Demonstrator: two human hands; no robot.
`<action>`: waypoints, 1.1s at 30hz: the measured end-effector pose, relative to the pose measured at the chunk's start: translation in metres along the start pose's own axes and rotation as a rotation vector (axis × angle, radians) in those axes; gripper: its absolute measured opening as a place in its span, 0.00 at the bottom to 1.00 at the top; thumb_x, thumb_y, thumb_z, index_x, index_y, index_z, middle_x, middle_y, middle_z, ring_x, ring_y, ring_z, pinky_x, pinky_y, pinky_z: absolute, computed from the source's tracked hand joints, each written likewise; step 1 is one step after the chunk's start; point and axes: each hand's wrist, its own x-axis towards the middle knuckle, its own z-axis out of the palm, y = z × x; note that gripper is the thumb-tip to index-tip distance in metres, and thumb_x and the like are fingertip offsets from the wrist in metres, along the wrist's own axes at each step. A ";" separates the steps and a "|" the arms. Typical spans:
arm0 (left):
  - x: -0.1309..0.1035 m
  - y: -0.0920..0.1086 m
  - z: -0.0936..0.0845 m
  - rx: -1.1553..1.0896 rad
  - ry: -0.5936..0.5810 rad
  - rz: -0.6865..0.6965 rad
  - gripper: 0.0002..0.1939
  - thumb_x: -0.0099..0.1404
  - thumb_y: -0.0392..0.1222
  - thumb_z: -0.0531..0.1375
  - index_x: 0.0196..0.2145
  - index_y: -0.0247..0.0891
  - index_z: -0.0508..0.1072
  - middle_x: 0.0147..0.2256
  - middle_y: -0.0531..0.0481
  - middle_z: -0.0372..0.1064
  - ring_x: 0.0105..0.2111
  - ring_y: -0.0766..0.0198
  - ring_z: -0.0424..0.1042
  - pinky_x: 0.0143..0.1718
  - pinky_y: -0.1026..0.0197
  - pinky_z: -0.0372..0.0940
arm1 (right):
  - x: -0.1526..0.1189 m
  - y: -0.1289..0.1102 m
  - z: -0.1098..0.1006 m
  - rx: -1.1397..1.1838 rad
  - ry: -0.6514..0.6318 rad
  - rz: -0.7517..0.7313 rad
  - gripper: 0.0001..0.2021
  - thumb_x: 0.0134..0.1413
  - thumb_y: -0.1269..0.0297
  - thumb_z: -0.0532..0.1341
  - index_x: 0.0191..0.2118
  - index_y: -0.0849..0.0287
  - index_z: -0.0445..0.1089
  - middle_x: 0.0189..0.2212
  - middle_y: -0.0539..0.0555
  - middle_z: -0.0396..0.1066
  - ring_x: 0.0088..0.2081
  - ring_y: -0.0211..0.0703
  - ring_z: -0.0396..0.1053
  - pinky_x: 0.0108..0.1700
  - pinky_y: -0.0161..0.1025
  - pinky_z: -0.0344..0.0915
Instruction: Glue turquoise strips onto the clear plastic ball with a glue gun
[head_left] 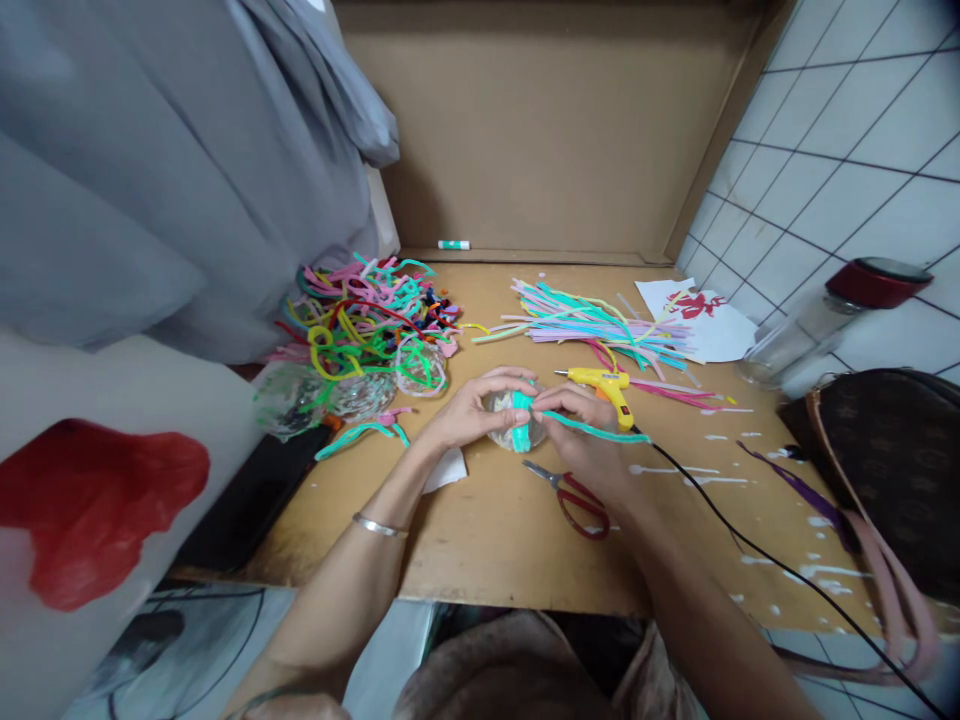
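Left hand grip is clamped on the clear round piece, which sits mid-bench with a turquoise band wrapped around it. Right hand grip is pinched on a turquoise pipe cleaner, fingertips right at the band. Yellow glue gun lies just beyond the right hand, red-handled scissors on the near side.

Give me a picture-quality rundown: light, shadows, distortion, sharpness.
Head view: soft light, with shadow darkening the brown panel beside the grey cloth; head view, right edge: the bottle leans and stretches outward, likely wide-angle distortion; head view, centre: the left hand, right hand and teal strand are recognisable, but fine texture is soft.
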 end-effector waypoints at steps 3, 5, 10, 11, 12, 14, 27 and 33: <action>0.001 0.001 0.000 0.010 -0.010 -0.012 0.23 0.53 0.53 0.70 0.43 0.39 0.78 0.53 0.40 0.69 0.56 0.51 0.67 0.59 0.47 0.59 | 0.000 0.001 0.000 -0.011 -0.014 0.012 0.06 0.52 0.70 0.59 0.29 0.54 0.73 0.31 0.51 0.75 0.34 0.41 0.72 0.37 0.40 0.68; 0.001 0.001 0.000 0.018 -0.016 -0.011 0.27 0.48 0.53 0.72 0.43 0.38 0.77 0.54 0.39 0.68 0.56 0.49 0.66 0.59 0.47 0.58 | -0.001 0.002 0.000 -0.017 -0.020 0.011 0.06 0.52 0.69 0.59 0.30 0.54 0.73 0.32 0.51 0.75 0.35 0.42 0.73 0.38 0.41 0.69; 0.001 0.001 0.002 0.051 -0.029 0.009 0.29 0.43 0.50 0.75 0.43 0.38 0.76 0.54 0.38 0.68 0.55 0.49 0.66 0.58 0.46 0.59 | -0.001 0.003 0.000 -0.026 -0.009 -0.008 0.06 0.52 0.69 0.59 0.30 0.54 0.73 0.31 0.51 0.75 0.35 0.42 0.73 0.37 0.40 0.68; 0.001 0.000 0.002 0.059 -0.033 0.022 0.30 0.43 0.49 0.75 0.43 0.38 0.76 0.54 0.38 0.68 0.56 0.49 0.66 0.58 0.46 0.59 | -0.001 0.003 0.000 -0.030 -0.004 -0.010 0.05 0.52 0.69 0.59 0.30 0.55 0.73 0.31 0.51 0.75 0.35 0.42 0.73 0.36 0.39 0.68; 0.001 -0.001 0.002 0.066 -0.037 0.039 0.30 0.43 0.49 0.75 0.44 0.38 0.75 0.54 0.38 0.67 0.56 0.49 0.66 0.57 0.46 0.59 | -0.001 0.004 0.001 -0.034 0.001 -0.012 0.05 0.52 0.70 0.60 0.29 0.55 0.73 0.31 0.51 0.75 0.34 0.41 0.73 0.36 0.39 0.68; 0.001 -0.003 0.002 0.078 -0.043 0.071 0.30 0.43 0.47 0.75 0.45 0.38 0.75 0.54 0.38 0.67 0.56 0.50 0.66 0.57 0.46 0.59 | -0.001 0.005 0.001 -0.044 0.003 -0.019 0.06 0.51 0.71 0.60 0.29 0.55 0.73 0.31 0.50 0.75 0.34 0.41 0.72 0.36 0.38 0.68; -0.001 -0.004 0.004 0.088 -0.005 0.056 0.28 0.45 0.54 0.73 0.42 0.37 0.76 0.52 0.37 0.68 0.54 0.50 0.68 0.57 0.47 0.60 | 0.000 -0.006 0.003 -0.026 0.025 -0.026 0.06 0.49 0.73 0.61 0.27 0.55 0.72 0.29 0.50 0.74 0.33 0.40 0.72 0.36 0.38 0.68; 0.003 -0.010 0.005 0.038 0.081 0.046 0.29 0.48 0.56 0.71 0.42 0.35 0.76 0.52 0.36 0.69 0.54 0.50 0.68 0.58 0.47 0.59 | 0.001 0.014 0.005 0.005 0.032 -0.115 0.06 0.54 0.69 0.60 0.35 0.55 0.75 0.35 0.53 0.75 0.38 0.42 0.72 0.41 0.40 0.69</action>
